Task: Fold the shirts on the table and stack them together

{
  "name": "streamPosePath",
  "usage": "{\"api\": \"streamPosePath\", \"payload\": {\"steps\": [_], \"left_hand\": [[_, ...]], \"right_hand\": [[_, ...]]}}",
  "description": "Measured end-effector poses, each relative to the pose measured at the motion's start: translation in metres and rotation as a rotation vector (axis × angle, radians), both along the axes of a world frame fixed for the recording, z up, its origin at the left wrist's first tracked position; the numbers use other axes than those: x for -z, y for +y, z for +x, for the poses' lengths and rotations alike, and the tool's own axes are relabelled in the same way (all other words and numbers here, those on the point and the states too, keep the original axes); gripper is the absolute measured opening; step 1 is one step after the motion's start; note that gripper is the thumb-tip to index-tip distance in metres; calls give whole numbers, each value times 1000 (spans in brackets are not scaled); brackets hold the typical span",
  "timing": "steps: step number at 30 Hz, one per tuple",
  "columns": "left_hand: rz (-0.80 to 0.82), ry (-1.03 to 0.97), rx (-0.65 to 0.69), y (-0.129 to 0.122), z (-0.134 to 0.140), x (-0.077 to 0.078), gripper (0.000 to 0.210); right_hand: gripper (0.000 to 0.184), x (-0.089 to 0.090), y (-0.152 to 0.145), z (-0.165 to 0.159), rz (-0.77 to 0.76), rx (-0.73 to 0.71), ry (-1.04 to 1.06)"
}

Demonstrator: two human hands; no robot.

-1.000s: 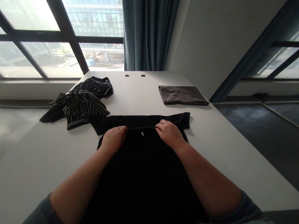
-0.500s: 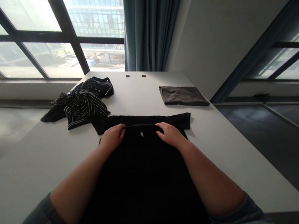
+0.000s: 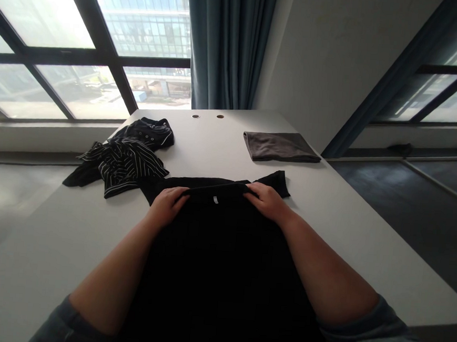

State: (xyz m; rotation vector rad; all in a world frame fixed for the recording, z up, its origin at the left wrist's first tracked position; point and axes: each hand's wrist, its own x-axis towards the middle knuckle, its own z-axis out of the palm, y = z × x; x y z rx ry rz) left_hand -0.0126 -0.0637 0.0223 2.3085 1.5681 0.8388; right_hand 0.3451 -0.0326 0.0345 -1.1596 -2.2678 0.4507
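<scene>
A black garment that looks like a shirt (image 3: 221, 265) is spread across the near part of the white table, with a small white tag (image 3: 215, 200) near its far edge. My left hand (image 3: 167, 204) pinches that edge on the left, fingers closed on the cloth. On the right, my right hand (image 3: 266, 199) grips the same edge, thumb and fingers together. Between both hands the edge runs nearly straight. Behind it lie a sleeve (image 3: 277, 182) at the right and more black cloth at the left.
On the white table (image 3: 206, 148), a crumpled striped black garment (image 3: 128, 166) and a dark garment with eyelets (image 3: 152, 131) lie at the left. A folded grey-brown cloth (image 3: 280, 146) lies at the far right. A window and a blue curtain (image 3: 228, 44) stand beyond.
Both hands have moved slightly apart, pulling the edge straighter. The edge now covers more of the cloth and sleeve behind it. The other garments have not moved.
</scene>
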Motion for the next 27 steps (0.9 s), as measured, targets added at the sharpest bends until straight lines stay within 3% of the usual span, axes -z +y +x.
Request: {"api": "streamPosePath", "payload": {"steps": [5,13,20,27], "left_hand": [[-21,-159,-86,-5,9,-5,36],[-37,-111,-128,0,13,3,28],[-36,-113,7,-1,8,5,32],[-17,-81,-96,-2,8,2,31]], "right_hand": [[29,-6,-6,-6,-1,66,101],[26,5,-1,-9,3,105,49],[33,5,-4,-8,-2,19,101],[30,5,-3,-6,-6,29,127]]}}
